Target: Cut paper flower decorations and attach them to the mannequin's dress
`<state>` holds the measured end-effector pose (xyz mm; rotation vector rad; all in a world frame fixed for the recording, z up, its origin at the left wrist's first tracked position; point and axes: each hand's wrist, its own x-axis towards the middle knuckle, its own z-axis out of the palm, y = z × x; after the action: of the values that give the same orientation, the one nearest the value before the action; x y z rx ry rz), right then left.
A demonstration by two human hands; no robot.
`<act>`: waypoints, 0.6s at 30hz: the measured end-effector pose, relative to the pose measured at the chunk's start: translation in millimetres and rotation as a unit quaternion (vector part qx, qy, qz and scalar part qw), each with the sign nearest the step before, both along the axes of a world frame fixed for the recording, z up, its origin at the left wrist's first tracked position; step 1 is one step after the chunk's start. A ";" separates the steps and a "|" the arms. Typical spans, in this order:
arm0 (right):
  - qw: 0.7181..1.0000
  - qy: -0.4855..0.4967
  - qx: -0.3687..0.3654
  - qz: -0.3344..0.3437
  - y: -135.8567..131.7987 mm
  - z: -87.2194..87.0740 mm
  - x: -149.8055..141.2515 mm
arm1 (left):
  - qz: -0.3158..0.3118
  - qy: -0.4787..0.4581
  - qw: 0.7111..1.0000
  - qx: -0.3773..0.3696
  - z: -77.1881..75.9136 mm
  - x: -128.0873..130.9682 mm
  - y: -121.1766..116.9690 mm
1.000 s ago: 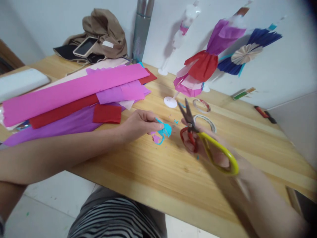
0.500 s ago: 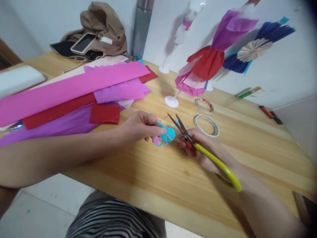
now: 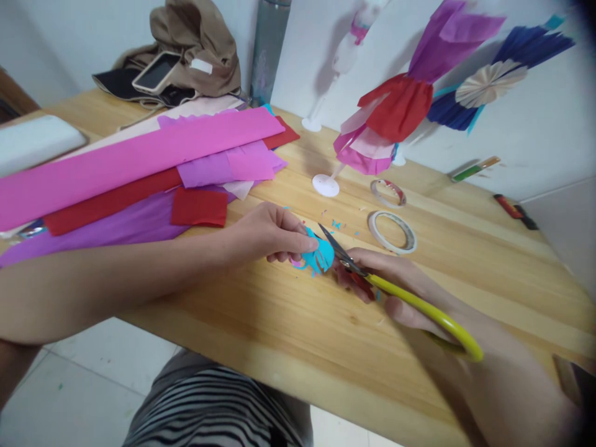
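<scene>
Between the thumb and fingers of my left hand (image 3: 274,233) is a piece of blue crepe paper (image 3: 322,253) with cut slits in it. A bit of pink paper (image 3: 296,263) shows beneath it. My right hand (image 3: 395,279) holds scissors (image 3: 344,253) with yellow-coated handles. Their blades point up and left, right beside the blue paper's edge; whether they touch it I cannot tell. Tiny blue scraps (image 3: 336,223) lie on the table behind the blades.
Folded pink crepe paper (image 3: 139,155) and other colored sheets cover the table's left. Two tape rolls (image 3: 392,232) (image 3: 388,193) lie beyond my right hand. A paper-dressed figure (image 3: 400,108) stands at the back. A green-handled knife (image 3: 475,169) and red lighter-like object (image 3: 507,206) lie right.
The scissor blades have come closer together and now sit nearer the blue paper. The paper has turned slightly in my left hand. The whole view has shifted a little.
</scene>
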<state>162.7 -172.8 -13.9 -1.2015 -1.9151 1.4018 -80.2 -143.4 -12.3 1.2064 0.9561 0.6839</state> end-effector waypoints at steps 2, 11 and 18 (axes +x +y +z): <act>0.996 -0.007 -0.052 0.071 5.7 0.2 4.2 | -0.001 -0.002 1.000 -0.007 -0.3 -0.1 0.0; 0.993 0.020 -0.086 0.082 9.6 -15.4 25.1 | 0.003 0.038 0.998 -0.054 -3.5 -0.2 -1.2; 0.988 0.044 -0.094 0.111 17.1 -22.3 39.7 | -0.014 0.065 0.996 -0.059 3.6 -1.7 -3.2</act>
<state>202.4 -155.7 -36.2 -1.0115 -1.9361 1.7552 -81.9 -146.6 -8.7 1.1684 1.0709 0.5256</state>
